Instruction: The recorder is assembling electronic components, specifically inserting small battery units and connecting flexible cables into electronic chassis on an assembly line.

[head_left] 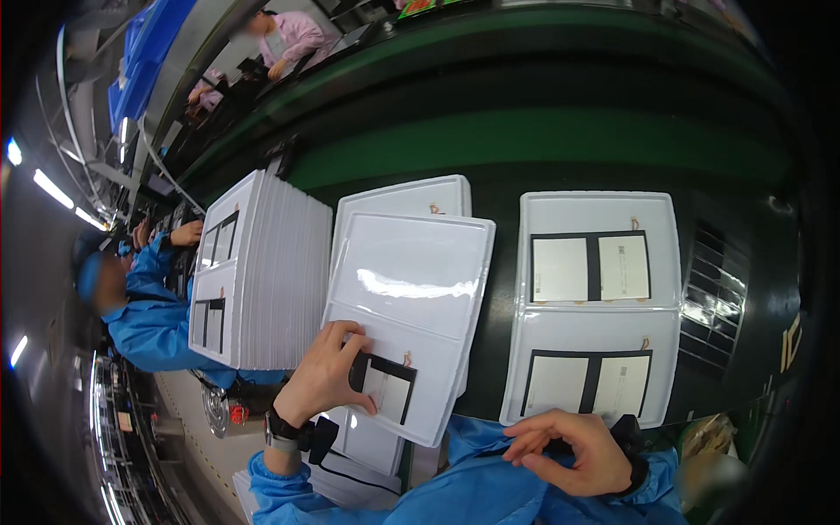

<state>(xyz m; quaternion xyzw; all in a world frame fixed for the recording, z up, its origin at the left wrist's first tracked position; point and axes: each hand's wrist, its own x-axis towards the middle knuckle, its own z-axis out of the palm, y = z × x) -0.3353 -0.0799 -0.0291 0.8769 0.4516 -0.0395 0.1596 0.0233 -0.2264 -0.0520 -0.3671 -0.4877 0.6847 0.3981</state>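
My left hand (pixel 325 374) reaches over a white plastic tray (pixel 411 254) with two compartments. Its thumb and fingers curl round the left part of a flat black-bordered panel (pixel 388 391) with a cream face, in the tray's near compartment. The palm side of this grip is hidden. That tray rests askew on another white tray (pixel 402 194). My right hand (pixel 577 451) hovers by the near edge of a tray on the right (pixel 604 328), fingers loosely stretched and holding nothing. Flat panels (pixel 560 271) with black borders and cream faces lie in both compartments there.
A tall stack of white trays (pixel 284 280) stands at the left, near a co-worker in blue (pixel 153 315). A black sheet with a grid of cells (pixel 716 297) lies on the dark green bench (pixel 420 144) at the right. More trays (pixel 367 442) sit below its edge.
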